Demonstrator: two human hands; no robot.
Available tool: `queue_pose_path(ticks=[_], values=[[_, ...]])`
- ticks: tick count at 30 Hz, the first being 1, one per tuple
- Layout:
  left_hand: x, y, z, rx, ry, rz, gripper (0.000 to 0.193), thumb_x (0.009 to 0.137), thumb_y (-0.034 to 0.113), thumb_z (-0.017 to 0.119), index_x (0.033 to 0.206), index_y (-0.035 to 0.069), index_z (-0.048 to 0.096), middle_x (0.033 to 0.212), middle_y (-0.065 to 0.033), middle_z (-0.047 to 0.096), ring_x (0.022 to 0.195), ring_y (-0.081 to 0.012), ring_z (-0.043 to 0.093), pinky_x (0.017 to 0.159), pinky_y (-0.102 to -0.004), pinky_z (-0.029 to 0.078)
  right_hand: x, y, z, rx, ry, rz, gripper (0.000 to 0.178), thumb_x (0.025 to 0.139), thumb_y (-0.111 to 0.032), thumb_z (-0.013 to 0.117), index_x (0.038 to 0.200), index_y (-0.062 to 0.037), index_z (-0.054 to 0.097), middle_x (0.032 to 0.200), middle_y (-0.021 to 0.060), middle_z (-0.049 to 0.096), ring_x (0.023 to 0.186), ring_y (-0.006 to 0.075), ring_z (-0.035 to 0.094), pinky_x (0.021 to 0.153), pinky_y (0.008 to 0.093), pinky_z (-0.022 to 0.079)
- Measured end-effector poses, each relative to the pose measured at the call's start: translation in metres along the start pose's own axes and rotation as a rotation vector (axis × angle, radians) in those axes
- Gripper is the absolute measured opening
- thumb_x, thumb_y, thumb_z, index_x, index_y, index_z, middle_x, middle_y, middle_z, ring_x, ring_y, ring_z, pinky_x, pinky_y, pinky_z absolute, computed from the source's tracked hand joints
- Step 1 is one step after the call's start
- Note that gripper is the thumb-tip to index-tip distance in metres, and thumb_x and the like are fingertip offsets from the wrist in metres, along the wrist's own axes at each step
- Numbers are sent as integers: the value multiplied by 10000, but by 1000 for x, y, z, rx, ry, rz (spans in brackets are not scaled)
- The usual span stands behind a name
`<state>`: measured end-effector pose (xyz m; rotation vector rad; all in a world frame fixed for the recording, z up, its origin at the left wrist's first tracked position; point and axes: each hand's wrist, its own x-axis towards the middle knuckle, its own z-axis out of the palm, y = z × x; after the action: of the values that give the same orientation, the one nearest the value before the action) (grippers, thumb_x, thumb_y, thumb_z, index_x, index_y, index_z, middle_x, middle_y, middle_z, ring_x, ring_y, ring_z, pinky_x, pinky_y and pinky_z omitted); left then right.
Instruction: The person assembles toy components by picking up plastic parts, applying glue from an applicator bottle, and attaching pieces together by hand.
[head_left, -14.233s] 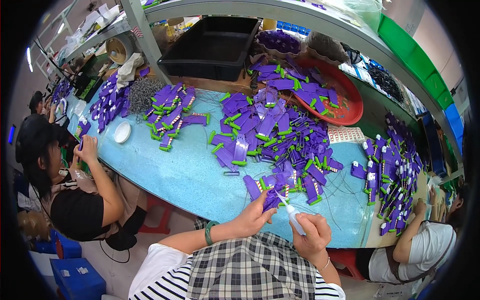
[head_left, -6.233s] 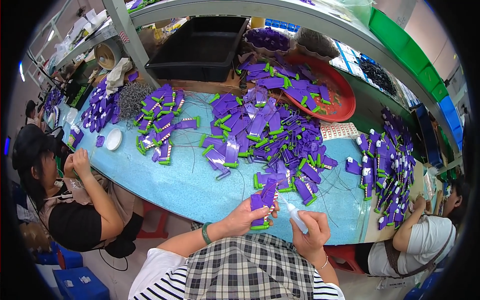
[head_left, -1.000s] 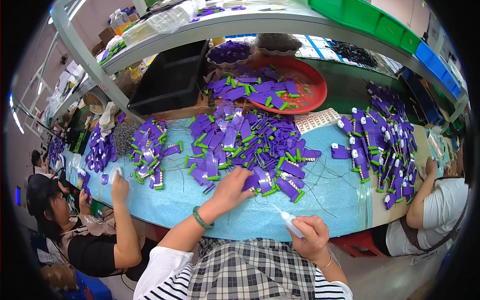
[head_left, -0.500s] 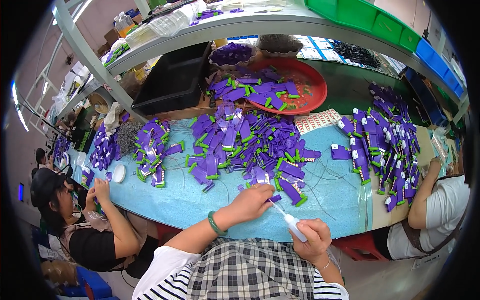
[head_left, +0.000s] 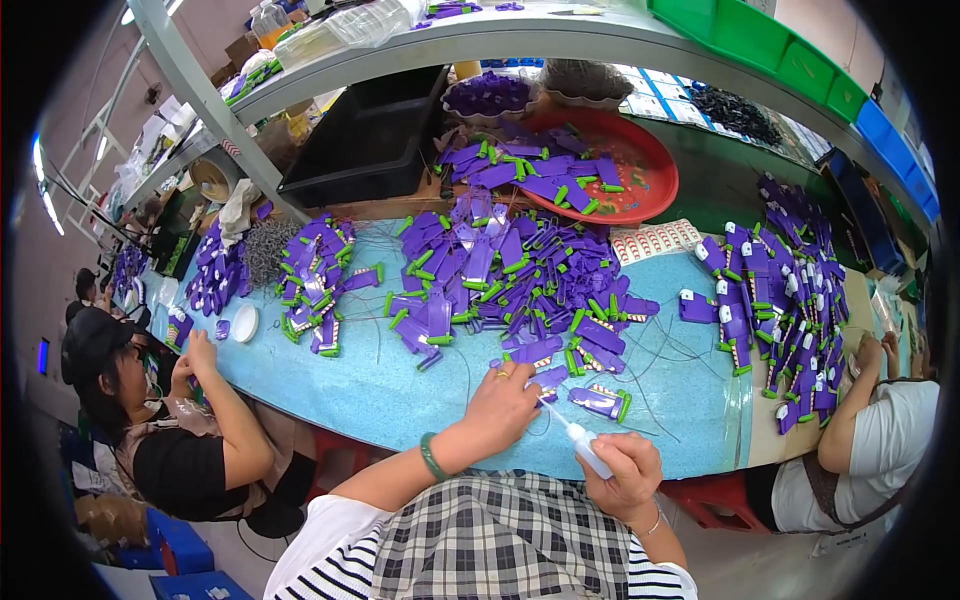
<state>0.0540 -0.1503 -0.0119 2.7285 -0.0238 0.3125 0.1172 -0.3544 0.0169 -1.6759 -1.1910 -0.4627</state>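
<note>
My left hand, with a green bangle on its wrist, is closed at the near edge of a heap of purple plastic pieces. Its fingertips pinch a purple plastic piece, partly hidden by the fingers. In my right hand is a white squeeze bottle with a thin needle tip, tilted up and left. The tip ends beside the left fingertips, by the pinched piece; whether it touches cannot be made out. Just right of it lies another purple piece with a green end and a striped strip.
Purple-and-green pieces are heaped mid-table, with more piles left and right. Behind stand a red basin, a black tray and a sticker sheet. A shelf spans overhead. People sit at both sides; thin wires lie about.
The whole view has shifted a little. More of the purple piece shows at my left fingertips, and the green-ended piece beside it lies at a different angle. The bottle stays in my right hand.
</note>
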Motion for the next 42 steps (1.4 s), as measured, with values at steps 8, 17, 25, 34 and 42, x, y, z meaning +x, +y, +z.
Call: queue_pose_path(ticks=[8,17,25,34,42], values=[[-5,-5,7,-193,-21,-39,286,712,80,709,928,-10,545,959,-141,518,922,-342,509,777,-418,434,-9,4,-8,-47,19,45,393,636,-26,819,978,-82,633,889,75,601,688,207,582,554,301,470],[20,-22,-2,60,5,-102,332,705,160,737,935,-18,578,1141,-183,505,1052,-365,494,871,-458,419,0,6,-6,-53,33,-16,395,599,-40,828,944,-100,646,838,50,628,650,202,607,536,291,457],[23,-22,-2,77,26,-177,636,617,146,813,1155,-29,524,1061,-188,493,1000,-372,496,860,-442,435,3,9,-4,0,44,-38,382,620,-16,820,962,-70,657,835,63,628,598,176,624,483,256,464],[29,-16,-13,74,-57,-204,486,611,165,820,986,8,554,1014,-161,495,982,-346,510,818,-431,442,5,9,-1,13,37,-39,403,614,-26,831,971,-80,651,848,56,627,616,171,631,488,253,466],[15,2,-17,255,-22,-72,254,659,188,748,820,84,581,800,-77,571,802,-270,591,702,-404,432,5,6,0,-49,-11,-22,392,609,-55,835,953,-97,651,830,48,634,625,167,635,483,253,450]])
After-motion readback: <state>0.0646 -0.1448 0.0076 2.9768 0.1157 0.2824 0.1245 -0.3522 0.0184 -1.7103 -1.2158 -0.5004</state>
